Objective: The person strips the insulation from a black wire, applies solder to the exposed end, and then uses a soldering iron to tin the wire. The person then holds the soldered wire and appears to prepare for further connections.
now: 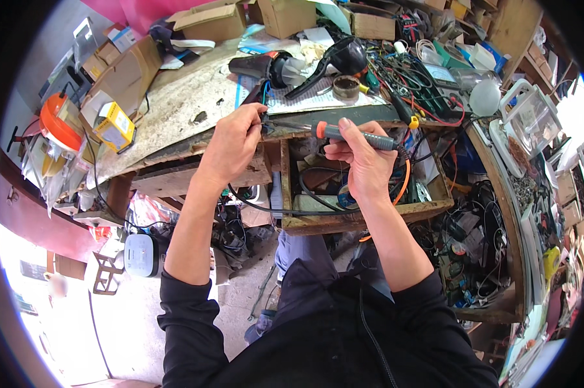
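Observation:
My right hand (368, 167) grips a soldering iron (381, 140) with a grey and orange handle, its thin shaft pointing left. The shaft reaches towards my left hand (232, 147), whose fingers are pinched at the table's front edge. A small dark piece (265, 119) shows by those fingertips; its kind is not clear. Just beyond lies a black hair dryer body (256, 66) with blue wires (266, 90) leading down towards my left hand. Beside it rests a black curved housing part (347, 57). A round tin (345, 88) with dark contents stands right of them.
Below my hands is an open wooden drawer (369, 218) with a black cord (272, 209) hanging across it. Tangled test leads and a multimeter (439, 74) fill the right side. A yellow box (115, 127) and an orange lamp-like shade (60, 121) are at the left.

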`<state>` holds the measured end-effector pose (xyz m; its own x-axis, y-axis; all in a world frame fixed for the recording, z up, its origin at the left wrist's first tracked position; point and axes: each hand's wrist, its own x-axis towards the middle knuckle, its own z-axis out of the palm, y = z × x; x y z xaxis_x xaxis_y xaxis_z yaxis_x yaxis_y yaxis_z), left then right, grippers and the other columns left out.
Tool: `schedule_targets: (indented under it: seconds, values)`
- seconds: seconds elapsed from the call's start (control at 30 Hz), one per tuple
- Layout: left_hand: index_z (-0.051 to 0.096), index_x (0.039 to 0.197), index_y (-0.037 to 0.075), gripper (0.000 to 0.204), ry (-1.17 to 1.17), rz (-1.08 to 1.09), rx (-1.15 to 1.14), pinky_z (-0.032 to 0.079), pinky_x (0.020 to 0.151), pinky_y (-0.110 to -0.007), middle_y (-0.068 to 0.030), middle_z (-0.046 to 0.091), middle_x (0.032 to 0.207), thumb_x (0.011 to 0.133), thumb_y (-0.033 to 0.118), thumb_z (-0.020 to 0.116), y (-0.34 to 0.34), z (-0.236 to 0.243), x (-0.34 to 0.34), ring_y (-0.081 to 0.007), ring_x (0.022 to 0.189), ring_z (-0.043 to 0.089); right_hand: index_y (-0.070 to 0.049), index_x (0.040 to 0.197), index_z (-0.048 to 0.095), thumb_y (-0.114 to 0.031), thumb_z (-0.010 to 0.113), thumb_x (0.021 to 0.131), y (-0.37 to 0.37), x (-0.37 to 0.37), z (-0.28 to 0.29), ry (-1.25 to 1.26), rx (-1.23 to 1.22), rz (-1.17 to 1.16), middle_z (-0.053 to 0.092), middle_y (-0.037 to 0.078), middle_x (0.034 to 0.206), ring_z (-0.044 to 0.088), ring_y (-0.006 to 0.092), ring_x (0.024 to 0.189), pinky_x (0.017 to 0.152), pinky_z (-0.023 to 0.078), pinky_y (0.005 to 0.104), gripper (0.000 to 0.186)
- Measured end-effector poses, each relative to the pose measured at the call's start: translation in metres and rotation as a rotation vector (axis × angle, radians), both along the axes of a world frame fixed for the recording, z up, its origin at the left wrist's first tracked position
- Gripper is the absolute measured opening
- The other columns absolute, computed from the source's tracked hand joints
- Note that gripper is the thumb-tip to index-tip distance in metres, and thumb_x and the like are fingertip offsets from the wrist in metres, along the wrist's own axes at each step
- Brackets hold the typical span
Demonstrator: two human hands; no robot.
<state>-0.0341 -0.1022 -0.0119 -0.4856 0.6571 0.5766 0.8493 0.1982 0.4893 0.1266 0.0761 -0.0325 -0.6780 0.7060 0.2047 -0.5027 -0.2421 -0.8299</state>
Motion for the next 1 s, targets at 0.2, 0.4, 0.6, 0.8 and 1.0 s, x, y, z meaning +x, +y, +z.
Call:
schedule_targets:
  seconds: [0.2,0.4,0.6,0.8,1.0]
  values:
    - [0.052,0.091,-0.006,0.007,-0.02,0.02,-0.021,0.052,0.084,-0.036,-0.0219,0.07,0.114,0.088,-0.002,0.058,0.001,0.002,0.001,-0.033,0.096,0.068,-0.003,0.083,0.057,-0.015,0.076,0.093,0.0,0.003,-0.001,0.013,0.01,0.0,0.072,0.016,0.079,0.072,0.0187,0.062,0.058,0.063,0.0323,0.025]
    - [0.052,0.09,-0.006,0.007,-0.024,0.009,-0.018,0.052,0.083,-0.036,-0.0215,0.07,0.114,0.088,-0.002,0.058,0.001,0.002,0.001,-0.0317,0.092,0.067,-0.003,0.084,0.057,-0.014,0.076,0.093,-0.002,0.003,-0.004,0.014,0.005,-0.001,0.072,0.016,0.079,0.072,0.0185,0.063,0.058,0.063,0.0327,0.024]
    - [0.051,0.089,-0.006,0.008,-0.015,-0.006,-0.009,0.051,0.082,-0.036,-0.0217,0.07,0.113,0.087,-0.002,0.058,0.002,0.003,0.001,-0.0315,0.09,0.066,-0.002,0.086,0.057,-0.014,0.076,0.093,-0.003,0.004,-0.011,0.033,-0.025,0.003,0.072,0.016,0.078,0.072,0.0193,0.062,0.06,0.063,0.0334,0.023]
    - [0.051,0.088,-0.006,0.008,-0.03,0.005,-0.027,0.051,0.083,-0.036,-0.0215,0.07,0.113,0.086,-0.003,0.058,0.002,0.003,0.002,-0.0316,0.09,0.066,-0.002,0.087,0.057,-0.015,0.076,0.093,-0.006,0.005,-0.015,0.037,-0.04,-0.011,0.071,0.016,0.077,0.072,0.0201,0.062,0.06,0.062,0.0337,0.023]
    - [0.051,0.089,-0.007,0.008,-0.01,0.008,-0.021,0.051,0.084,-0.036,-0.0216,0.07,0.112,0.086,-0.003,0.058,0.001,0.002,0.001,-0.0319,0.09,0.066,-0.002,0.086,0.059,-0.015,0.076,0.092,-0.002,0.005,-0.019,0.009,-0.092,0.012,0.072,0.016,0.079,0.072,0.0199,0.063,0.061,0.063,0.0339,0.022]
